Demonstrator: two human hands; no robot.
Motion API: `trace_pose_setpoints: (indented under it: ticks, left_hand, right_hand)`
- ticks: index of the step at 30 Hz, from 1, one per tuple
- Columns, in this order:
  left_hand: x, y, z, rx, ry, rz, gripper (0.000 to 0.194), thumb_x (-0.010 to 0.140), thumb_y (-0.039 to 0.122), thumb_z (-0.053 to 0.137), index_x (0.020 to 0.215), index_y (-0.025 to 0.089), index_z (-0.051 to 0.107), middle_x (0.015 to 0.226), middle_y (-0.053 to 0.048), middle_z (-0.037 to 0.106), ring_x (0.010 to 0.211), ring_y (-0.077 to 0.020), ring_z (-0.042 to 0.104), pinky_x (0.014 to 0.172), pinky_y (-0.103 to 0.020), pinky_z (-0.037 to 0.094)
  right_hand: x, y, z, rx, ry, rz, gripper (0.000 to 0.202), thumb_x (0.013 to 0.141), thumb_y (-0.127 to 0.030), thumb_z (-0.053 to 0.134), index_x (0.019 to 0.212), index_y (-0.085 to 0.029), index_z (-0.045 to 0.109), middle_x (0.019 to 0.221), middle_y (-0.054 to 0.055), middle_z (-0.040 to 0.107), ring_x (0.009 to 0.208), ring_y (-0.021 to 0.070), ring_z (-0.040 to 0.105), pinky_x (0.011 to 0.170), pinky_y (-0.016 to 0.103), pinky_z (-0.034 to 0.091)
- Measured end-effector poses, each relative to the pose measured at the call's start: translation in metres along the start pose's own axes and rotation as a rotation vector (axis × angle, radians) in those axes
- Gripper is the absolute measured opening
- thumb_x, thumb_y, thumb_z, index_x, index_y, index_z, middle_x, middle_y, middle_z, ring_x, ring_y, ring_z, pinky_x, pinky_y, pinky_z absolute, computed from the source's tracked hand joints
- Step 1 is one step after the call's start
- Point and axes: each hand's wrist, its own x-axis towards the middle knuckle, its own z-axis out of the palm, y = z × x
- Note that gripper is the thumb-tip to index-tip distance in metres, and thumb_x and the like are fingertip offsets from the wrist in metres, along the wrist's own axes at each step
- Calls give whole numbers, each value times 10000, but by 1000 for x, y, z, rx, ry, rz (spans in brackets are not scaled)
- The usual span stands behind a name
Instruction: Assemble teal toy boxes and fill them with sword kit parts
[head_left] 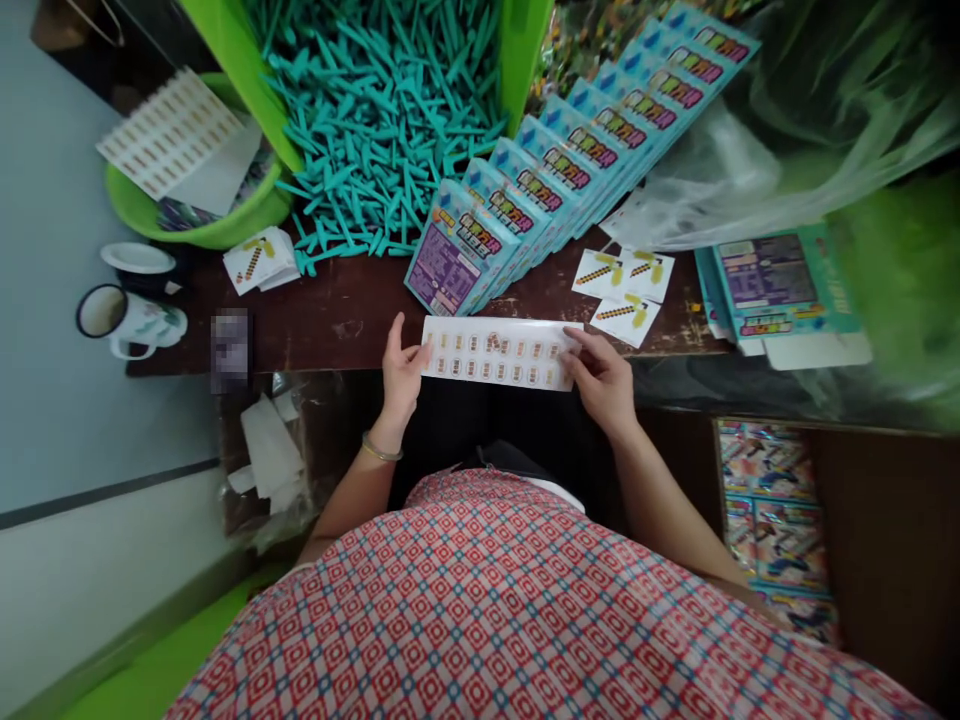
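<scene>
1. The left hand [403, 375] pinches the left end of a white sticker sheet [499, 372], thumb on top and index finger raised clear of it.
2. The right hand [609, 388] grips the sheet's right end, its thumb and fingers close together at the edge.
3. The sheet spans the gap between the hands, at the near edge of the dark table [337, 320], with two rows of small round labels. It looks very light, thin and bendy, with a smooth face that may slide under dry fingers. It could crease or buckle if pushed inward, so the plain margins at both short ends seem the best hold, with light, even tension and fingertips off the labels.
4. Just beyond it, a leaning row of blue boxes [465, 250] runs far and right.
5. To the right lie loose printed cards [621, 318], then flat boxes [780, 290] near a clear plastic bag [712, 190].
6. To the left are stacked cards [264, 262], an enamel mug [166, 325] and a green basin [221, 235].
7. Farther off, teal plastic pieces [375, 140] spill from a green bin [526, 60].
</scene>
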Motion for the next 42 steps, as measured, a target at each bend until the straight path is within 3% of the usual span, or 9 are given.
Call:
trace_pose_setpoints:
  ticks: [5,9,14,18,26,29,34,39,42]
  left_hand:
    - [-8,9,-13,25,-172,71,1041,832,538,834,1664,217,297,977,-73,810,784,-189,760,721,-261,606]
    - [-10,16,-13,61,-292,129,949,846,498,831,1629,224,371,1150,-91,799,979,-224,773,869,-294,616]
    - [-9,23,-7,98,-179,134,864,776,464,891,1515,229,509,1089,-83,802,900,-218,777,795,-289,621]
    - [-7,28,-8,163,-119,50,511,727,470,896,1101,190,691,804,-25,773,658,-176,715,596,-250,562]
    - [-8,29,-6,336,-6,166,405,813,489,803,652,193,578,651,24,581,599,-109,531,558,-219,418]
    - [-8,25,-3,355,39,256,383,831,499,791,691,192,610,842,-30,663,768,-143,620,685,-246,504]
    - [-4,35,-10,257,-123,94,368,859,512,771,1060,223,663,829,-24,727,710,-176,687,676,-292,557]
    - [-4,66,-3,838,-162,403,330,833,376,851,1103,223,739,1257,-103,750,1306,-330,625,1128,-485,450]
    - [-5,71,17,947,-349,433,287,820,317,871,1067,224,758,1190,-79,779,1253,-310,648,1127,-464,424]
  right_hand:
    - [-1,10,2,203,-169,209,446,820,-480,821,1214,-272,789,1235,57,771,1073,244,712,965,413,595]
    - [0,11,4,282,-222,348,482,786,-540,849,1190,-282,797,1239,40,781,1074,243,723,992,406,593]
    - [-1,11,6,292,-222,348,502,737,-534,893,1167,-288,813,1162,27,802,983,233,736,925,398,614]
    - [1,9,4,237,-206,288,516,731,-513,902,1181,-276,815,1193,44,799,1029,250,736,933,405,608]
    - [15,4,-6,-71,-54,-18,195,872,-437,766,834,-254,820,861,36,715,842,205,675,815,366,570]
    - [16,0,-2,-126,24,-75,194,865,-429,766,812,-244,795,933,47,704,901,215,674,823,361,567]
    - [12,-8,4,-55,-48,-5,230,891,-424,721,801,-218,771,752,15,727,673,175,646,639,297,517]
    - [10,-17,6,-85,-103,-94,228,899,-425,722,801,-230,786,780,29,766,711,191,696,696,313,554]
    - [9,-23,6,-114,-129,-134,253,920,-445,706,802,-236,786,787,33,770,713,195,702,704,318,555]
